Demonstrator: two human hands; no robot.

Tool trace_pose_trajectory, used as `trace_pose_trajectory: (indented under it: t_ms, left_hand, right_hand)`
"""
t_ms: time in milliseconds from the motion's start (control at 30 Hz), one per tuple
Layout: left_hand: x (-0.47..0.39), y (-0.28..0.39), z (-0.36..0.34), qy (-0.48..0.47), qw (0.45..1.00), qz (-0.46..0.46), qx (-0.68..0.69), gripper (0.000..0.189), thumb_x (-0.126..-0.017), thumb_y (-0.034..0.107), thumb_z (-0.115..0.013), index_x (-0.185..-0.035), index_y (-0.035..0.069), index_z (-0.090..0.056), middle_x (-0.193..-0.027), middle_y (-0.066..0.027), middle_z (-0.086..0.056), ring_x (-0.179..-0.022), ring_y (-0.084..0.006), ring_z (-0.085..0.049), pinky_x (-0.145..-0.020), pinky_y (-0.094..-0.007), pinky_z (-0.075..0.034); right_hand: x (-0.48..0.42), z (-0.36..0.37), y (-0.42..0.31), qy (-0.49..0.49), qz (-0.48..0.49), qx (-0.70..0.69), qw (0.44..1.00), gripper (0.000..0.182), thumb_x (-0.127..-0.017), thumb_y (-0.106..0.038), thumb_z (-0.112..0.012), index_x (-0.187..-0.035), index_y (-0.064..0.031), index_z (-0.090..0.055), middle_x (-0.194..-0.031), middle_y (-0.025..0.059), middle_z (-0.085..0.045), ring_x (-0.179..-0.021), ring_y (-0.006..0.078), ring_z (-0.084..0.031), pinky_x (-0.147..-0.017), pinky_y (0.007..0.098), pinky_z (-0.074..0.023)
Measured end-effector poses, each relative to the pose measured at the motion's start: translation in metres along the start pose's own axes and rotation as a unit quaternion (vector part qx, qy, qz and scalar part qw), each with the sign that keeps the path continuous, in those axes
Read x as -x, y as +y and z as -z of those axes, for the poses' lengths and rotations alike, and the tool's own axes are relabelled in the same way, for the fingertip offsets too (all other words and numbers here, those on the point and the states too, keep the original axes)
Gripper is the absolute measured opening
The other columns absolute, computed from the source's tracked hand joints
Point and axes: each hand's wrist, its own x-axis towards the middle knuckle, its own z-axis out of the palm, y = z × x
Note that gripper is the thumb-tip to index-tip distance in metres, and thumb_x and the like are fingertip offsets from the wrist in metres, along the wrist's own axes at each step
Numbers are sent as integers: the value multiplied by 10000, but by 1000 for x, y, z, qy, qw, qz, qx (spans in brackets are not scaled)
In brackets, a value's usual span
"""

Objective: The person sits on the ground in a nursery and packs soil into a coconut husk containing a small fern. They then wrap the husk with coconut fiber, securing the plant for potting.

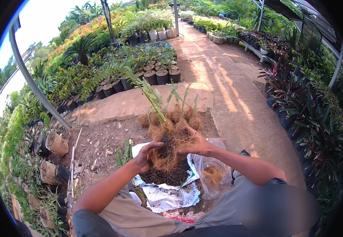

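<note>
Between my two hands is a loose mass of brown coconut fibre (pixel 171 160) around a dark clump of soil. My left hand (pixel 147 154) cups its left side, fingers curled over the edge. On the other side, my right hand (pixel 199 145) holds the fibre with fingers partly hidden in the strands. Below lies an opened white sack (pixel 171 197) holding dark potting soil (pixel 164 177). Several fibre-wrapped balls (pixel 195 122) with small fern shoots stand just beyond. A long fern frond (pixel 150 96) rises behind my hands; whether it grows from the held mass I cannot tell.
A clear plastic bag (pixel 218 166) with loose fibre lies right of the sack. Cut fern leaves (pixel 124 152) are at its left. Rows of black potted plants (pixel 150 77) stand ahead. A concrete path (pixel 233 118) runs along the right, and a metal post (pixel 38 86) leans at left.
</note>
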Motion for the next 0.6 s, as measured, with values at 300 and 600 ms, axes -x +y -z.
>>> trace_pose_trajectory:
  t_ms: [300,600]
  left_hand:
    - [2,-7,10,-196,950,-207,-127,977,-897,599,-614,-1554,56,-137,-1524,-165,-362,-1411,-312,-385,-1161,-481,-344]
    - [-1,-14,-27,11,921,-255,-293,1078,-835,398,-800,-1542,-1,-91,-1464,-190,-407,-1353,-252,-429,-1126,-382,-368]
  right_hand:
    - [-10,0,19,118,-56,-198,971,869,-831,-315,-808,-1482,-18,-315,-1345,145,-546,-1238,244,-545,-1091,378,-430]
    - [3,-14,-1,153,-35,-36,987,974,-823,-446,-785,-1480,55,-271,-1370,200,-513,-1277,273,-505,-1104,392,-406]
